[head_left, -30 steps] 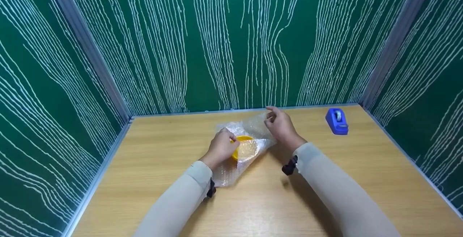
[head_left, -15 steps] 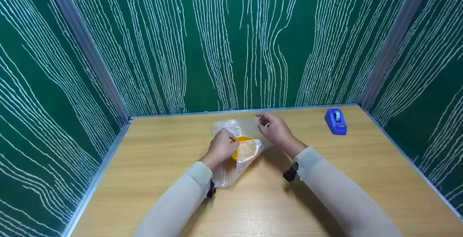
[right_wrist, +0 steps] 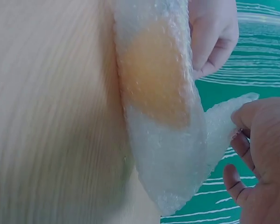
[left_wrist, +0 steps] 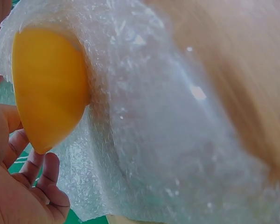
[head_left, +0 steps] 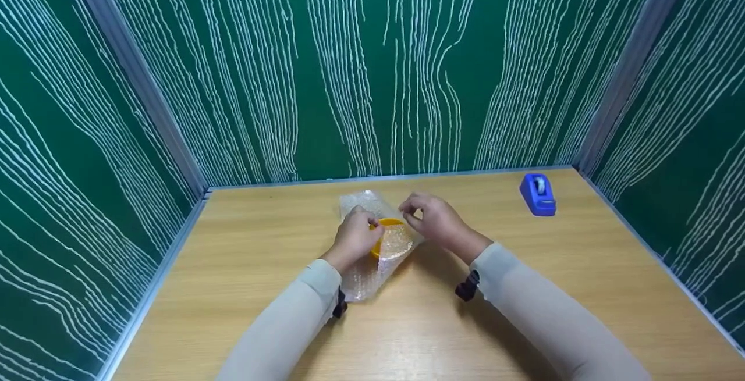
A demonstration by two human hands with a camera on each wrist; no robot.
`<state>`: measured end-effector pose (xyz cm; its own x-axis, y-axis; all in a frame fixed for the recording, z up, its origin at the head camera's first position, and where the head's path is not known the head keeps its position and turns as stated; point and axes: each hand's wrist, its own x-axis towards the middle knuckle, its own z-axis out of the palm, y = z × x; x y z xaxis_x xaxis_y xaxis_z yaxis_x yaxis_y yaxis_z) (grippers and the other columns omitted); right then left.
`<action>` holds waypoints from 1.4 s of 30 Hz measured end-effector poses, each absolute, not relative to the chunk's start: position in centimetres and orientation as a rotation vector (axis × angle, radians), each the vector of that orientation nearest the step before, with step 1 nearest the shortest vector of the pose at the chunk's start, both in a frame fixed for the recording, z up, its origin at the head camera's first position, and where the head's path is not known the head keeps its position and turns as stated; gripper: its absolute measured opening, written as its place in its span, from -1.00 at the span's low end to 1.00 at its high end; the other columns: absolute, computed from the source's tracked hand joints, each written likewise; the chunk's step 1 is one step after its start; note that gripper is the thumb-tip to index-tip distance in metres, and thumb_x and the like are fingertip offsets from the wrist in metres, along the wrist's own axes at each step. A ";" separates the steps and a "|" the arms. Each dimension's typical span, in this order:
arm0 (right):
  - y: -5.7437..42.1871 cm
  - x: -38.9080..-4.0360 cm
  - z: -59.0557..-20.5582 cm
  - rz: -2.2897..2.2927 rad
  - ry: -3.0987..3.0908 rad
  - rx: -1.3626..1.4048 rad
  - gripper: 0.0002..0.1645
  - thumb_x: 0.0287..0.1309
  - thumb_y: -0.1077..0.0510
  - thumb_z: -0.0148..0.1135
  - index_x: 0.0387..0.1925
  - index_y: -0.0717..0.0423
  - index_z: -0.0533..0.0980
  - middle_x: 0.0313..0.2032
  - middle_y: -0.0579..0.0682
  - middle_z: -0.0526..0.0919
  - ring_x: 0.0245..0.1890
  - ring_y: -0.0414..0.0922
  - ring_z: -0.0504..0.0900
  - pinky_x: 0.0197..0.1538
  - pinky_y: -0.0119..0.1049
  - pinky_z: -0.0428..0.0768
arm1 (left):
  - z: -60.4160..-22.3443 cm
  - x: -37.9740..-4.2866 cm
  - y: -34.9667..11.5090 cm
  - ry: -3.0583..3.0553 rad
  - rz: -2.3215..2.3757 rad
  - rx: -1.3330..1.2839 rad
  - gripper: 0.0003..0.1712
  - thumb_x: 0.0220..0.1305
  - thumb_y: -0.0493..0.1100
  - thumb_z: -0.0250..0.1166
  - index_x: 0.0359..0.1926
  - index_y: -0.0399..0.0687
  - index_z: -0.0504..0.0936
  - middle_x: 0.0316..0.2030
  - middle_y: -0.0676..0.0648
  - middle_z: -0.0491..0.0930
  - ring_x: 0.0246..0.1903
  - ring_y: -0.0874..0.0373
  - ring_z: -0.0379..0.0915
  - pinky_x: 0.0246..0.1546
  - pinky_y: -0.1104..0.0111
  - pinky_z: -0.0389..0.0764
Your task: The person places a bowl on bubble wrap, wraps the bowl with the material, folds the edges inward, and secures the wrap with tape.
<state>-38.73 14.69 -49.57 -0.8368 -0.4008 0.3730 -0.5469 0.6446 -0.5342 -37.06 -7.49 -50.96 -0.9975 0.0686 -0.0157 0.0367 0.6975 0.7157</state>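
Observation:
A yellow bowl [left_wrist: 49,88] sits partly wrapped in a sheet of bubble wrap [head_left: 359,282] on the table. My left hand [head_left: 353,235] holds the bowl at its rim, thumb on the inner side and fingers against the outside in the left wrist view. A flap of the wrap covers the bowl's near right part, and its yellow shows through the film in the right wrist view. With thumb and fingertips my right hand [head_left: 436,221] pinches the wrap's far right edge, held up beside the bowl.
A blue tape dispenser [head_left: 538,195] stands at the back right of the wooden table [head_left: 244,264]. Green panels with white streaks [head_left: 250,78] rise behind and at both sides. Dark wrist cameras [head_left: 467,286] hang under the sleeves.
My right hand has moved left and slightly nearer, drawing the wrap's right edge in towards the bowl. The left hand has kept its place on the bowl.

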 end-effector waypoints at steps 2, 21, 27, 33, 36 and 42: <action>14.5 -38.5 -49.6 0.963 -2.635 0.813 -0.84 0.48 0.32 0.46 -0.01 0.12 0.83 -0.05 0.01 0.81 0.03 -0.01 0.84 0.28 0.01 0.84 | -51.0 -37.1 -7.5 2.860 1.204 0.091 -0.89 0.60 -0.13 0.44 -0.11 -0.05 0.72 0.08 -0.07 0.50 0.05 0.03 0.57 0.34 0.20 0.79; 15.0 -37.0 -50.0 0.546 -2.618 1.212 -0.77 0.47 0.23 0.50 0.09 0.09 0.85 0.10 0.05 0.92 0.18 0.05 0.87 0.36 0.01 0.80 | -51.1 -36.8 -7.5 2.905 1.200 0.125 -0.91 0.58 -0.15 0.44 -0.11 -0.07 0.77 0.10 -0.09 0.52 0.10 0.01 0.55 0.37 0.17 0.77; 16.0 -36.4 -50.0 0.458 -2.672 1.289 -0.58 0.46 -0.10 0.57 0.21 -0.01 0.83 0.28 -0.03 0.86 0.37 0.06 0.78 0.49 0.14 0.70 | -51.2 -36.9 -7.5 2.881 1.174 0.109 -0.90 0.60 -0.11 0.44 -0.06 -0.03 0.75 0.15 -0.10 0.51 0.14 -0.01 0.58 0.38 0.15 0.76; 16.4 -36.3 -50.2 0.413 -2.652 1.333 -0.51 0.41 -0.12 0.59 0.23 0.01 0.82 0.31 -0.01 0.84 0.39 0.10 0.76 0.50 0.16 0.69 | -51.2 -37.1 -7.6 2.873 1.177 0.120 -0.90 0.61 -0.09 0.45 -0.07 0.00 0.75 0.16 -0.08 0.50 0.17 -0.01 0.57 0.42 0.14 0.73; 16.4 -36.4 -50.2 0.417 -2.668 1.325 -0.53 0.42 -0.13 0.59 0.23 -0.02 0.82 0.31 -0.03 0.84 0.40 0.08 0.76 0.51 0.15 0.69 | -51.3 -37.1 -7.7 2.861 1.193 0.118 -0.90 0.61 -0.09 0.45 -0.05 0.00 0.75 0.16 -0.07 0.50 0.18 0.00 0.57 0.42 0.16 0.73; 16.4 -36.3 -50.3 0.375 -2.655 1.342 -0.53 0.44 -0.14 0.58 0.22 -0.01 0.82 0.31 -0.04 0.84 0.38 0.09 0.75 0.53 0.17 0.66 | -51.2 -37.5 -9.0 2.848 1.298 0.136 -0.83 0.63 -0.09 0.41 0.04 -0.07 0.82 0.17 -0.09 0.56 0.21 -0.03 0.57 0.50 0.12 0.68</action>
